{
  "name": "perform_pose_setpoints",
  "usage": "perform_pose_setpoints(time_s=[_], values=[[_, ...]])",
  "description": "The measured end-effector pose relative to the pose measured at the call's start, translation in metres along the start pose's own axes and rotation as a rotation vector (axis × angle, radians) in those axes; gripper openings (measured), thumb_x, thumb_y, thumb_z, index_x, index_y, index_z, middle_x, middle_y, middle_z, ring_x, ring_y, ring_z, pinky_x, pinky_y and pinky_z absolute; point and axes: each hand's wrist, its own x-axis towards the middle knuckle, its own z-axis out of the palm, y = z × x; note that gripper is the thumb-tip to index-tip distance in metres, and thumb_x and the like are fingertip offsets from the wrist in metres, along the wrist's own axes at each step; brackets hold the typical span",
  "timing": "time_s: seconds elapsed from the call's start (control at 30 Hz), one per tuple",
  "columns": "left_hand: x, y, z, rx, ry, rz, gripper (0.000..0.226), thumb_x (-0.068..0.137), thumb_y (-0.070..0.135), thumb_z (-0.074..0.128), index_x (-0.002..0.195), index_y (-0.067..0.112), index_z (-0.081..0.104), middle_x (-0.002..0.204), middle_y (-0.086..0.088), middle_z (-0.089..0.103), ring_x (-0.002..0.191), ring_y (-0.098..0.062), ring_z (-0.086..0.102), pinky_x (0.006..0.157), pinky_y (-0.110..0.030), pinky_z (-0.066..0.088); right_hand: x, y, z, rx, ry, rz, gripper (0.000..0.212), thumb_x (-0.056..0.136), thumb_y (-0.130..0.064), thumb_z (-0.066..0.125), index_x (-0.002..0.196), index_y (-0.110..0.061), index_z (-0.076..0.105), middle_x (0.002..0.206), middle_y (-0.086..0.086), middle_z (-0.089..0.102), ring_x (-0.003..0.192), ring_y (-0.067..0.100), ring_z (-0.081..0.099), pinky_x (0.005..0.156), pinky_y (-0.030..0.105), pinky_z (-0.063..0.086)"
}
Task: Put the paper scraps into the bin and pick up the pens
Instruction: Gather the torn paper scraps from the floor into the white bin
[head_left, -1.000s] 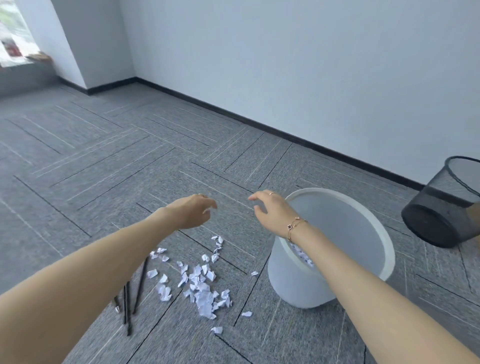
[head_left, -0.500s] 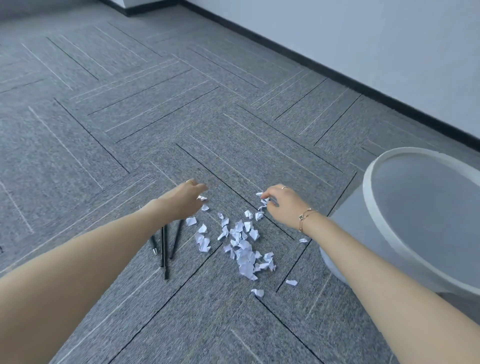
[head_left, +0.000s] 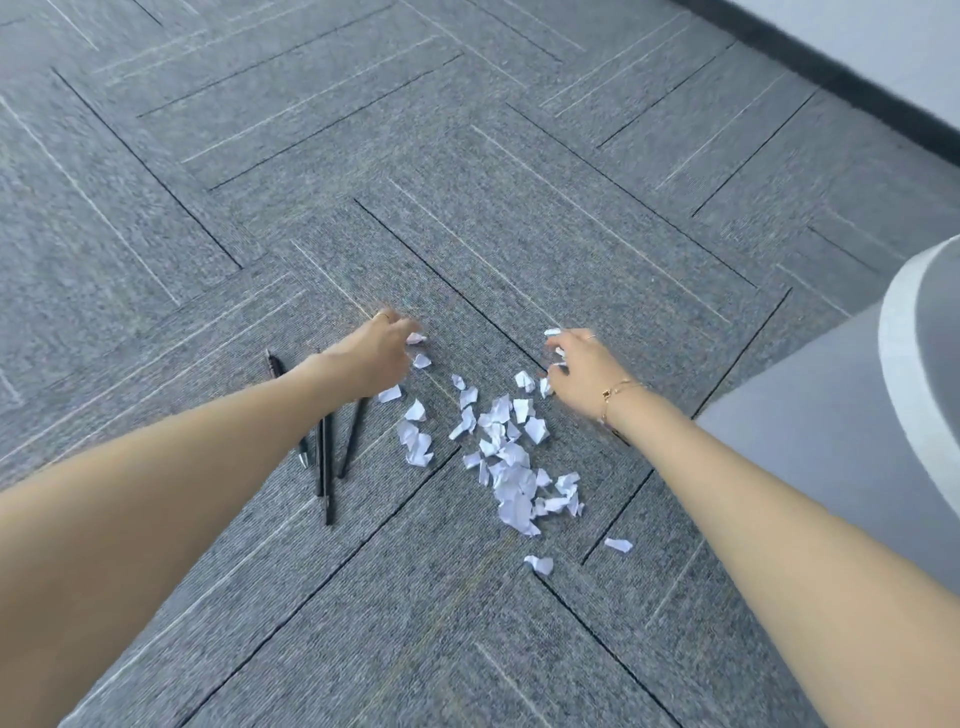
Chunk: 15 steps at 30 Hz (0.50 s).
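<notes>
While both hands claw at the far edge of the paper scraps (head_left: 511, 467) on the carpet (head_left: 467, 156), left hand (head_left: 376, 353) curled over one piece and right hand (head_left: 582, 376) pinching another, loose bits could slip out before reaching the bin (head_left: 904, 395) at three o'clock (pens (head_left: 324, 457) lie at nine).

Grey herringbone carpet tiles (head_left: 467, 156), black skirting board (head_left: 841, 78) beneath a pale wall (head_left: 883, 31).

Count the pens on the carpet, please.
3, perhaps more: a long pen, a pen right of it, and a pen passing under the left forearm, which may hide others.
</notes>
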Motion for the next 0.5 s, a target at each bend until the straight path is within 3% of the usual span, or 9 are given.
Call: perform_pose_setpoints(time_s=[0.03, 0.1, 0.17, 0.23, 0.37, 0.5], values=[[0.003, 0.003, 0.005, 0.025, -0.010, -0.010, 0.057, 0.087, 0.000, 0.035, 0.140, 0.022, 0.031, 0.148, -0.007, 0.025, 0.120, -0.027, 0.045, 0.092, -0.036, 0.049, 0.007, 0.001, 0.002, 0.004, 0.015, 0.030, 0.044, 0.089, -0.016, 0.046, 0.133, -0.014, 0.039, 0.146, 0.015, 0.026, 0.070, 0.006, 0.043, 0.086, 0.037, 0.048], [0.007, 0.008, 0.014, 0.106, 0.001, -0.052, 0.063, 0.084, 0.000, 0.034, 0.142, 0.023, 0.027, 0.152, -0.009, 0.019, 0.130, -0.034, 0.032, 0.101, -0.048, 0.042, 0.017, 0.000, 0.007, -0.005, 0.022, 0.094, 0.054, 0.090, -0.020, 0.047, 0.140, -0.016, 0.028, 0.153, 0.016, 0.011, 0.110, 0.026, 0.049, 0.100, 0.042, 0.044], [0.006, 0.014, 0.023, 0.123, 0.021, -0.112, 0.064, 0.086, 0.003, 0.035, 0.146, 0.020, 0.018, 0.155, -0.012, 0.007, 0.138, -0.038, 0.017, 0.106, -0.053, 0.032, 0.023, -0.001, 0.013, -0.020, 0.002, 0.120, 0.061, 0.090, -0.022, 0.047, 0.144, -0.018, 0.019, 0.156, 0.013, 0.002, 0.136, 0.036, 0.024, 0.110, 0.046, 0.033], [0.001, 0.019, 0.030, 0.093, 0.032, -0.119, 0.063, 0.090, 0.009, 0.036, 0.147, 0.014, 0.010, 0.155, -0.015, -0.001, 0.142, -0.037, 0.004, 0.113, -0.053, 0.021, 0.023, 0.000, 0.018, -0.047, -0.018, 0.104, 0.063, 0.091, -0.023, 0.045, 0.146, -0.017, 0.015, 0.157, 0.010, 0.002, 0.141, 0.035, 0.009, 0.114, 0.046, 0.021], [-0.007, 0.016, 0.043, 0.189, -0.045, -0.039, 0.061, 0.092, 0.016, 0.028, 0.145, 0.001, 0.004, 0.153, -0.017, -0.012, 0.142, -0.032, -0.010, 0.117, -0.049, 0.008, 0.009, 0.007, 0.030, -0.054, -0.025, 0.049, 0.061, 0.093, -0.025, 0.042, 0.147, -0.016, 0.013, 0.157, 0.003, 0.004, 0.145, 0.025, 0.002, 0.116, 0.045, 0.012], [-0.028, 0.023, 0.040, 0.167, -0.062, 0.008, 0.060, 0.096, 0.020, 0.027, 0.146, 0.003, 0.000, 0.154, -0.013, -0.011, 0.144, -0.027, -0.002, 0.118, -0.040, 0.009, -0.015, 0.008, 0.036, 0.002, -0.036, -0.001, 0.058, 0.093, -0.023, 0.042, 0.146, -0.016, 0.020, 0.157, 0.001, 0.009, 0.145, 0.020, 0.008, 0.118, 0.044, 0.017]])
